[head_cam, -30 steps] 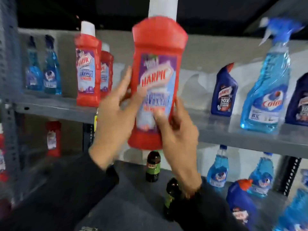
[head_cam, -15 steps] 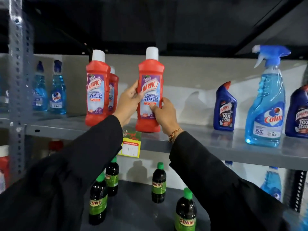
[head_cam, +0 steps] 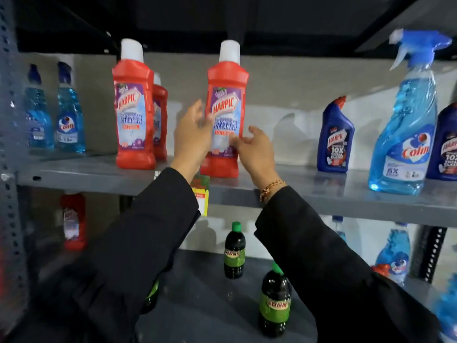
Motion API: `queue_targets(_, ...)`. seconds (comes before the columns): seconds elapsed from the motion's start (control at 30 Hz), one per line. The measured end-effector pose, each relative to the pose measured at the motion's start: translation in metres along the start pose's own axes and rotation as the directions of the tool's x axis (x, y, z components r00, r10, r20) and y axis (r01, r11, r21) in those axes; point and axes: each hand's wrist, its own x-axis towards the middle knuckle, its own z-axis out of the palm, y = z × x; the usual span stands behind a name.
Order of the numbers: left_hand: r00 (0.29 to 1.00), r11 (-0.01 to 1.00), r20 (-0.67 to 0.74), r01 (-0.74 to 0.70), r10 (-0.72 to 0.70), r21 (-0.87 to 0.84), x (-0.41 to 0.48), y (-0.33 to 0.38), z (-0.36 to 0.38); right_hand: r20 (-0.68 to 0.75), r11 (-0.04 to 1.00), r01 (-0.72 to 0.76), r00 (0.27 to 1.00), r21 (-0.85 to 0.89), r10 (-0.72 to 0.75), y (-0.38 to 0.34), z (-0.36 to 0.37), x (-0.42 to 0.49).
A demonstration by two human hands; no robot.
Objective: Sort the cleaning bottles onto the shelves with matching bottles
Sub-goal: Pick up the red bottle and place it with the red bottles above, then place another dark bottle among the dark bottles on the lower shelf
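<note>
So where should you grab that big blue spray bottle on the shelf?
Probably by the narrow neck just under the trigger head of the Colin spray bottle, coming from the front. It stands upright near the shelf edge, nothing blocks its front, and its body widens toward the base, too broad for one hand. The dark blue Harpic bottle crowds its right side.

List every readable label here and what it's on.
"HARPIC", "10X": red bottle between the hands.
"HARPIC": left red bottle.
"HARPIC 10X": blue bottle.
"Colin": spray bottle.
"Colin": small blue bottle.
"SUNNY": dark bottle.
Shelf tag: unreadable.
</note>
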Motion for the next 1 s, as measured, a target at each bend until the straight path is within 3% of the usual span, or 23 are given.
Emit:
queue_targets(0.07,0.950,0.973,-0.212,-0.229,0.227,0.016,-0.028,-0.002,0.002,-0.184,0.982,0.189,0.964,-0.025,-0.191,0.000,-0.013,-0.017)
queue_targets(0.13,0.792,0.868,-0.374,-0.490,0.482,0.079,-0.066,-0.015,0.008,-0.392,0.874,0.467,0.785,-0.133,-0.479,0.008,-0.027,-0.043)
queue_targets(0.17,0.715,0.802,-0.383,-0.582,0.584,0.135,-0.088,-0.028,0.015,-0.444,0.793,0.568,0.666,-0.219,-0.599,0.020,-0.032,-0.059)
queue_targets(0.2,0.682,0.757,-0.345,-0.630,0.645,0.170,-0.109,-0.044,0.022,-0.456,0.716,0.630,0.565,-0.300,-0.688,0.036,-0.035,-0.076)
queue_targets(0.23,0.719,0.766,-0.267,-0.622,0.641,0.163,-0.132,-0.065,0.030,-0.440,0.666,0.647,0.508,-0.372,-0.740,0.060,-0.039,-0.095)
queue_targets(0.27,0.807,0.824,-0.167,-0.553,0.566,0.124,-0.154,-0.085,0.038,-0.407,0.649,0.631,0.508,-0.424,-0.759,0.085,-0.042,-0.114)
queue_targets(0.3,0.907,0.908,-0.053,-0.412,0.417,0.079,-0.173,-0.105,0.044,-0.371,0.677,0.583,0.568,-0.449,-0.735,0.115,-0.043,-0.134)
queue_targets(0.33,0.975,0.975,0.063,-0.217,0.214,0.051,-0.192,-0.123,0.050,-0.338,0.741,0.501,0.672,-0.448,-0.659,0.145,-0.043,-0.153)
queue_targets(0.4,0.956,0.990,0.258,0.131,-0.142,0.059,-0.222,-0.158,0.062,-0.283,0.886,0.236,0.888,-0.398,-0.363,0.200,-0.042,-0.186)
queue_targets(0.47,0.850,0.932,0.383,0.338,-0.361,0.128,-0.243,-0.188,0.071,-0.218,0.922,-0.106,0.976,-0.372,0.024,0.244,-0.045,-0.207)
queue_targets(0.53,0.736,0.873,0.474,0.448,-0.483,0.193,-0.255,-0.207,0.075,-0.112,0.876,-0.379,0.925,-0.298,0.362,0.262,-0.048,-0.216)
queue_targets(0.57,0.691,0.850,0.504,0.481,-0.518,0.214,-0.260,-0.213,0.080,-0.058,0.862,-0.439,0.896,-0.253,0.440,0.271,-0.051,-0.217)
queue_targets(0.67,0.639,0.804,0.508,0.555,-0.577,0.215,-0.265,-0.220,0.088,0.030,0.868,-0.453,0.883,-0.204,0.468,0.285,-0.055,-0.217)
queue_targets(0.77,0.618,0.778,0.518,0.606,-0.591,0.165,-0.263,-0.223,0.088,0.023,0.865,-0.465,0.878,-0.190,0.477,0.288,-0.056,-0.217)
queue_targets(1.0,0.653,0.787,0.483,0.601,-0.583,0.137,-0.255,-0.232,0.054,0.064,0.889,-0.443,0.890,-0.111,0.452,0.285,-0.026,-0.214)
